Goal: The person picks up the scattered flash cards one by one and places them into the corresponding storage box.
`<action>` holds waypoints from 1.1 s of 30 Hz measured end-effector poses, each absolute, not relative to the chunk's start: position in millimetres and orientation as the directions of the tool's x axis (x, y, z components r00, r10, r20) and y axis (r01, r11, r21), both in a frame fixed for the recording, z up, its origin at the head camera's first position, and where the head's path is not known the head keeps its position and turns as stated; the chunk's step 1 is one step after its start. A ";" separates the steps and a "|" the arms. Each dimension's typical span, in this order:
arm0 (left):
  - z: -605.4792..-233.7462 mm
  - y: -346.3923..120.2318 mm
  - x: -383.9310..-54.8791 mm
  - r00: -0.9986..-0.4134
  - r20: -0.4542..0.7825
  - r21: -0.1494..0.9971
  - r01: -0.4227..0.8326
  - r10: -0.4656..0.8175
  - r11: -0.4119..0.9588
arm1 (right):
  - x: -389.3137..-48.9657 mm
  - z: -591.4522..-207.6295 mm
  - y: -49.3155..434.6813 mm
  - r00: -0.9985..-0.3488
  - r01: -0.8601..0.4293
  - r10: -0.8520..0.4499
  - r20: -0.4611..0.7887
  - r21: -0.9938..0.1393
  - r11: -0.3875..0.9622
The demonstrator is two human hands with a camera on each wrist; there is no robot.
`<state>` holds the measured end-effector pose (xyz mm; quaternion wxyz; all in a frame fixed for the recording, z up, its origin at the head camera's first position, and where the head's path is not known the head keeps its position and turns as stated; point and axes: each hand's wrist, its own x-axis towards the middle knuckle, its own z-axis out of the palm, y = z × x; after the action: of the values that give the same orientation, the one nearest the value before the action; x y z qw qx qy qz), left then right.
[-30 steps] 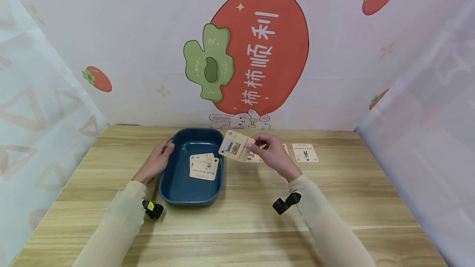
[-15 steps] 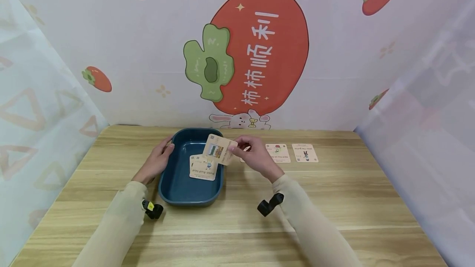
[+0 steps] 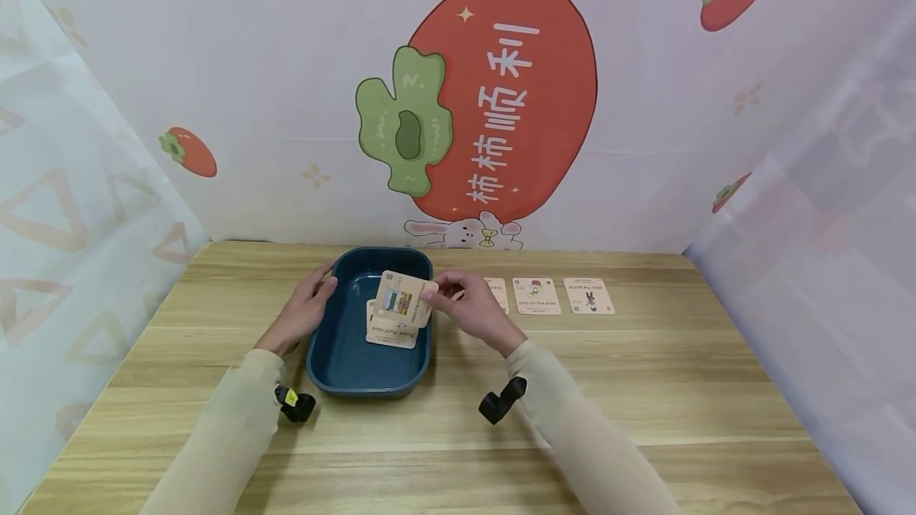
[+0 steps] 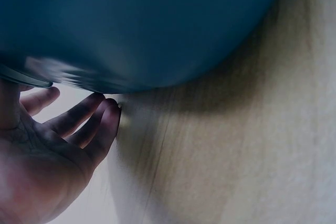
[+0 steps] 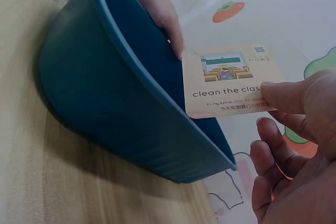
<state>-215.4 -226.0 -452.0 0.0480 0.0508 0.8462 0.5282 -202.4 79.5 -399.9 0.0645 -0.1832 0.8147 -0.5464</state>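
Between thumb and fingers my right hand (image 3: 468,307) pinches a printed picture card (image 5: 231,82) by its edge. The card shows a classroom and the words "clean the clas…", the rest lying under my thumb. It is held over the right side of a dark blue tray (image 3: 368,389). Inside the tray lie a "play ping-pong" card (image 3: 390,338) and at least one other card, partly covered. My left hand (image 3: 304,310) grips the tray's left side, its thumb over the rim and its fingers (image 4: 107,124) against the outer wall.
Right of the tray, a "play on the slide" card (image 3: 537,298), a "play the guitar" card (image 3: 589,296) and a partly hidden card (image 3: 499,292) lie in a row on the wooden table (image 3: 644,388). A printed cloth backdrop (image 3: 300,102) stands behind the table.
My right hand has moved left with the classroom card, from beside the tray's right rim to over the tray. More of the row of cards is uncovered. My left hand stays in place.
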 end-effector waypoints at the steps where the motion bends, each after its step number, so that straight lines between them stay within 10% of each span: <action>1: -451.3 -225.6 -214.8 -0.990 -0.026 0.899 0.036 0.137 0.437 | -202.4 -400.9 78.7 -0.925 -0.224 -0.369 0.091 -0.915 0.336; 33: -450.9 -225.1 -213.1 -0.991 -0.027 0.900 0.034 0.135 0.434 | -197.7 -407.7 76.7 -0.926 -0.193 -0.377 0.030 -0.895 0.402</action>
<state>-213.1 -225.1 -450.9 0.0475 0.0499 0.8453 0.5298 -197.7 76.7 -407.7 0.0886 -0.1709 0.8326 -0.5193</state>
